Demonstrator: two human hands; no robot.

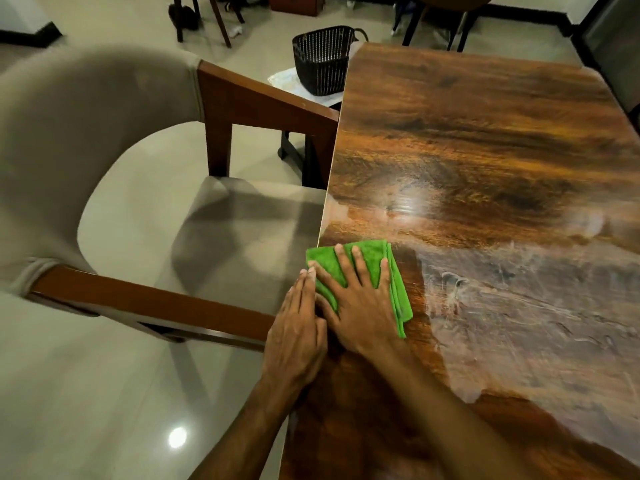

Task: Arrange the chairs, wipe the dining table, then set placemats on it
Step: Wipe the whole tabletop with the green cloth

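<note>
A folded green cloth (377,258) lies on the glossy wooden dining table (485,150) at its left edge. My right hand (356,299) presses flat on the cloth with fingers spread. Just left of it, my left hand (298,337) rests against the table's edge, fingers together and cupped, holding nothing I can see. Pale wet streaks cover the tabletop to the right of the cloth. A beige upholstered chair (104,140) with brown wooden arms stands at the table's left side, its seat tucked partly under the top.
A dark woven basket (320,58) sits on a pale mat at the table's far left corner. Dark chair and furniture legs (436,26) stand on the glossy tiled floor (86,393) at the back. A dark cabinet edge shows at the far right.
</note>
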